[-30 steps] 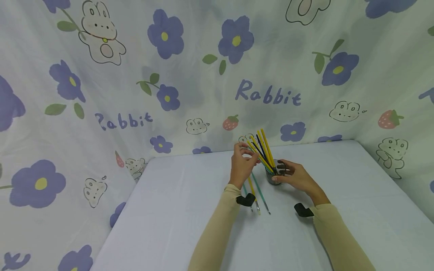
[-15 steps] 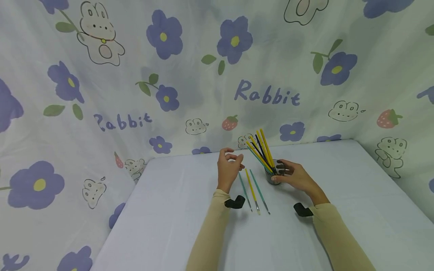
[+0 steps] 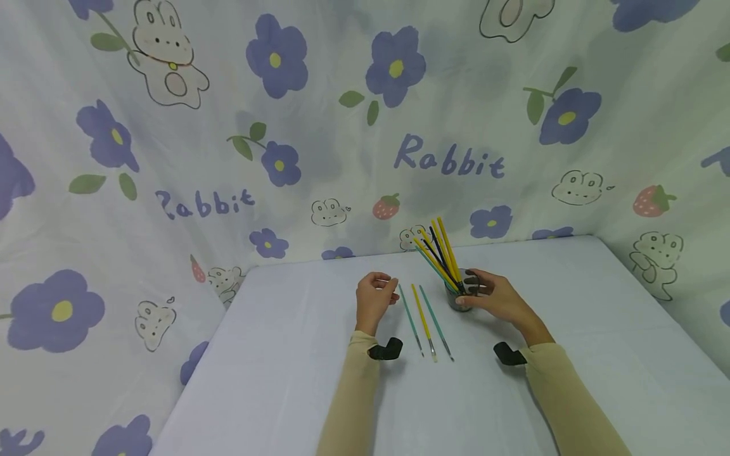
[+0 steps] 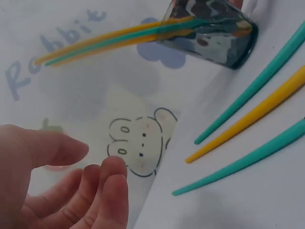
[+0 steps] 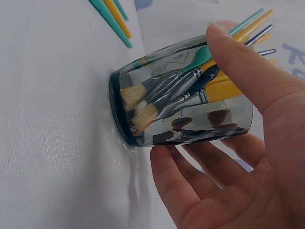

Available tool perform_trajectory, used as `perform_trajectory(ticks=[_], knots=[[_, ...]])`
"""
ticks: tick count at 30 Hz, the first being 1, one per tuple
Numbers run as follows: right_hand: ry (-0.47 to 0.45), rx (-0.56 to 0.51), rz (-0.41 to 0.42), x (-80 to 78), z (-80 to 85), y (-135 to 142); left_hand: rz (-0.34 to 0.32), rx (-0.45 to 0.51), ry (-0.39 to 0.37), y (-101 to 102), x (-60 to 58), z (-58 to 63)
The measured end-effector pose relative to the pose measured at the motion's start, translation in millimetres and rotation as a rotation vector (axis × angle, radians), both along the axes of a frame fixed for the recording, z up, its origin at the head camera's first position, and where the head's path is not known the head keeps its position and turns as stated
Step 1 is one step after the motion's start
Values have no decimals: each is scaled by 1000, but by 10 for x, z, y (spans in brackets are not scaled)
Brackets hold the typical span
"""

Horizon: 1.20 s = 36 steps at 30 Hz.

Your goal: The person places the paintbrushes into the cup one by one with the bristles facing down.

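Note:
My right hand (image 3: 499, 299) grips a dark tinted glass (image 5: 181, 90), thumb on one side and fingers on the other. Inside stand several paintbrushes (image 3: 441, 253) with yellow, green and dark blue handles, bristles down at the glass bottom. To the left of the glass, three paintbrushes lie side by side on the table: a green paintbrush (image 3: 410, 320), a yellow paintbrush (image 3: 423, 316) and another green paintbrush (image 3: 436, 322). Just left of them is my left hand (image 3: 375, 299), fingers loosely bent and nothing between them; in the left wrist view its thumb and fingertips are apart.
A white cloth covers the table (image 3: 285, 354). Behind it hangs a curtain (image 3: 342, 145) printed with rabbits, purple flowers and strawberries. Black wrist bands (image 3: 386, 349) sit on both sleeves.
My left hand has come away from the brushes in the glass, moving left and down to beside the three lying paintbrushes. My right hand stays on the glass.

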State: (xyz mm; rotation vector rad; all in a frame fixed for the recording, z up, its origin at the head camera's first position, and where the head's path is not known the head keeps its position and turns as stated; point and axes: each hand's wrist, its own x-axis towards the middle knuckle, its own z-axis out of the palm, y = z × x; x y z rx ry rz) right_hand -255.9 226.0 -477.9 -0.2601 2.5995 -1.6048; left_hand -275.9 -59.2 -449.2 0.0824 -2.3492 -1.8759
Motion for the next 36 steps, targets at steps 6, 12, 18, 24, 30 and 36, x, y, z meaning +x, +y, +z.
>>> perform_trajectory(ticks=[6,12,18,24,30,36], knots=[[-19,10,-13,14,25,6,-16,-84,-55,-11,-35,-106],[-20,34,-15,19,13,40,-41,-245,-90,66,-21,-191],[-11,25,-14,16,12,31,-22,-478,-154,132,6,-222],[-16,27,-11,14,28,12,-6,-598,-150,189,38,-226],[-14,36,-16,5,25,12,-24,-645,-148,224,74,-190],[-11,33,-13,2,12,14,-55,-689,-157,212,74,-180]])
